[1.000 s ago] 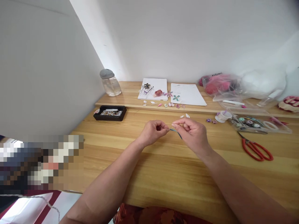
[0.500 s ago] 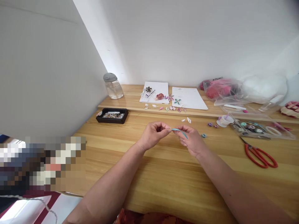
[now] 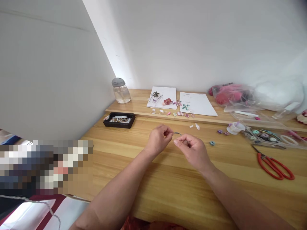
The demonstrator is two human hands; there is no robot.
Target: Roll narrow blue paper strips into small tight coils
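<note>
A thin blue strip [image 3: 177, 133], too small to identify further, stretches between my two hands above the wooden table. My left hand [image 3: 158, 140] pinches its left end between thumb and fingertips. My right hand [image 3: 193, 150] is closed, thumb pressed to forefinger, and the strip's other end runs in behind its fingers, out of sight. A small blue spool [image 3: 212, 143] lies just right of my right hand. Beyond the hands are white petal-shaped pieces [image 3: 197, 126].
Red-handled scissors [image 3: 275, 167] lie at right, below a clear tray of spools [image 3: 266, 135]. A black bead tray [image 3: 119, 120] and a water bottle [image 3: 121, 92] stand at left. Papers [image 3: 198, 103] and flower pieces [image 3: 185, 107] occupy the raised back ledge. Plastic bags [image 3: 235, 95] sit behind.
The right hand has turned, bringing thumb and forefinger closer to the left hand. Less of the blue strip shows now. The view has shifted slightly, moving the scene rightward and down.
</note>
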